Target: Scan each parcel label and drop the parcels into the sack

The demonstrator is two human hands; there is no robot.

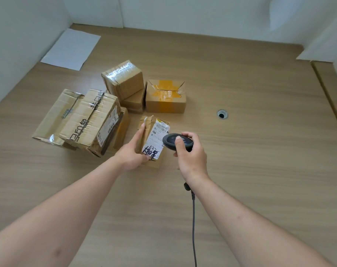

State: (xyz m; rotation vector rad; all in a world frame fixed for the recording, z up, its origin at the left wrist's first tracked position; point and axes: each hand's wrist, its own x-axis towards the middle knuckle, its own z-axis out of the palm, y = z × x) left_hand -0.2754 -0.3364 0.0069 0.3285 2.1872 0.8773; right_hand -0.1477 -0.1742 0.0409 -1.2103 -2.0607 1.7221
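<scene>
A small cardboard parcel [153, 132] stands tilted at the middle of the wooden table, its white label [156, 139] with black handwriting facing up. My left hand [134, 151] grips the parcel's left side and lower edge. My right hand [190, 157] holds a dark handheld scanner [170, 140] whose head sits right beside the label; its grey cable [193, 224] trails toward me. Several more cardboard parcels [90, 120] lie piled to the left and behind. No sack is in view.
A box with orange tape [165, 97] and a taped cube box [123, 79] sit behind the held parcel. A white sheet [71, 49] lies at the far left corner. A cable hole [222, 114] is in the table [260, 151] to the right. White walls enclose the far side.
</scene>
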